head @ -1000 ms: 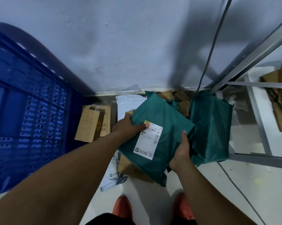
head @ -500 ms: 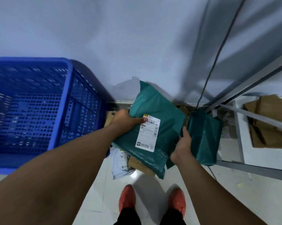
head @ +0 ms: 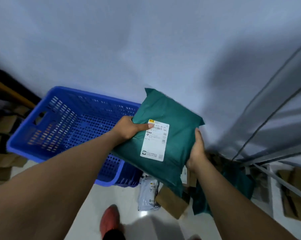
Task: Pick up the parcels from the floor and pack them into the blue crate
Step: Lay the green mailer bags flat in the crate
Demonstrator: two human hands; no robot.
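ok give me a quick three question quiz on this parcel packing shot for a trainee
1. True or false: the green parcel already lies inside the blue crate.
2. Which of the hands has its thumb on the white label? A) left B) right
3. Fill in: the grey mailer lies on the ____.

Key: 1 false, both the left hand and the right hand hold it up beside the crate; 2 A; 3 floor.

A dark green plastic mailer parcel (head: 165, 135) with 1 white shipping label (head: 155, 141) is held tilted in the air, overlapping the right rim of the perforated blue plastic crate (head: 47, 118), which appears empty.
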